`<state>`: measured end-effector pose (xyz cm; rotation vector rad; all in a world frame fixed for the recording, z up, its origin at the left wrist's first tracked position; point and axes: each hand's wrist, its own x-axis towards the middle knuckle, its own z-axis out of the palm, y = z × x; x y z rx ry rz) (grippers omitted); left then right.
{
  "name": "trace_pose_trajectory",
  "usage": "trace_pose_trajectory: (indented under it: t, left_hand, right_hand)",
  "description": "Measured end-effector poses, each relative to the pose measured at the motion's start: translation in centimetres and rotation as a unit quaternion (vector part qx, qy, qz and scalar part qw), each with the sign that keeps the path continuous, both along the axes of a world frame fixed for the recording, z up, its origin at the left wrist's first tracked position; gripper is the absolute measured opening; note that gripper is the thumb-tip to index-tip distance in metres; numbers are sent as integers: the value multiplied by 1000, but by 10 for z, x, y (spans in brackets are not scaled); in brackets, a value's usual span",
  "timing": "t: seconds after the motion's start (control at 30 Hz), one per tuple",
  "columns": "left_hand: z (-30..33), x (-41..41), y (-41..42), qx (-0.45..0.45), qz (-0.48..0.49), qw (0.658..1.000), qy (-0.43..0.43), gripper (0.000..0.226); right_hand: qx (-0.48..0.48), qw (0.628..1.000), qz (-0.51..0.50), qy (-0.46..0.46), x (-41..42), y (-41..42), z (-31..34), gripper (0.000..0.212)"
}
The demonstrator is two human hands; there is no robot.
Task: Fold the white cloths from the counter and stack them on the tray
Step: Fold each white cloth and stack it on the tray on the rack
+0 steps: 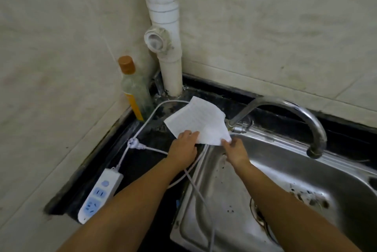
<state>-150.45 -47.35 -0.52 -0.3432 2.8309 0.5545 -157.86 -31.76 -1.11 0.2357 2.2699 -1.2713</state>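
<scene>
A person's two bare hands work a white cloth (199, 122) at the back corner of a dark counter (114, 162), beside a steel sink (275, 180). The cloth lies spread and partly doubled over on the counter, between the corner drainpipe and the base of the tap (285, 113), with its near edge reaching the sink's rim. The left hand (183, 147) rests on the cloth's near edge, fingers laid fairly straight over the fabric. The right hand (234, 149) pinches the cloth's near right corner between thumb and fingertips, just above the sink's rim. A white cable (155, 150) runs under the left hand and trails across the counter to a white power strip (100, 195) lying near the counter's front left edge. A bottle (135, 92) with an orange cap stands in the corner against the tiled wall (51, 47), next to the white drainpipe (167, 37). Dark specks dot the sink's basin around the drain.
</scene>
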Motion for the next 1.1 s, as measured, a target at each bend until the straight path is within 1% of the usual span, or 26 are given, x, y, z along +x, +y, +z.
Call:
trace_pose_trajectory:
  t: [0.07, 0.13, 0.17, 0.23, 0.3, 0.43, 0.5, 0.57, 0.67, 0.73, 0.8, 0.87, 0.93, 1.0, 1.03, 1.1]
  left_hand:
    - [-10, -7, -8, -29, -17, 999, -17, 45]
    - [-15, -11, -12, -63, -12, 998, -10, 31]
    - [-14, -13, -12, -72, -1, 997, 2, 25]
    - [-7, -12, -11, -66, 23, 997, 33, 21]
    - [4, -5, -9, -26, 37, 996, 72, 19]
    - [37, 23, 3, 104, 40, 983, 146, 15]
    - [55, 41, 14, 154, 42, 976, 151, 14]
    - [70, 62, 29, 199, 35, 968, 149, 14]
    - [88, 93, 66, 248, 18, 956, 158, 15]
    - [100, 111, 95, 265, 22, 942, 204, 15]
    - [110, 124, 124, 261, 11, 930, 260, 26]
    - [118, 131, 150, 249, -34, 928, 277, 42]
    - [126, 136, 178, 236, -105, 934, 247, 54]
    - [136, 139, 210, 232, -176, 938, 187, 59]
    - [142, 140, 226, 237, -197, 939, 153, 54]
    - [147, 139, 259, 265, -212, 934, 109, 34]
  right_hand:
    - [6, 1000, 9, 5, -1, -3, -4, 28]
    - [-4, 999, 9, 33, -2, -3, -3, 14]
    - [-18, 999, 8, 48, -2, -2, 0, 11]
    - [-54, 996, 19, 69, 0, -3, 12, 10]
    - [-86, 992, 25, 88, 4, -2, 27, 11]
    - [-158, 981, 15, 115, 24, 4, 59, 13]
    - [-197, 972, 3, 129, 39, 14, 75, 8]
    - [-219, 964, 3, 147, 58, 32, 91, 7]
    - [-204, 961, 58, 177, 89, 70, 113, 9]
    - [-185, 958, 106, 190, 113, 99, 126, 10]
    - [-157, 954, 164, 197, 137, 129, 141, 11]
    - [-119, 945, 230, 198, 158, 159, 156, 10]
    - [-70, 934, 273, 218, 174, 190, 168, 10]
    - [-21, 930, 281, 237, 186, 222, 177, 7]
    - [1, 930, 277, 242, 189, 239, 181, 6]
    - [39, 931, 268, 247, 195, 273, 190, 8]
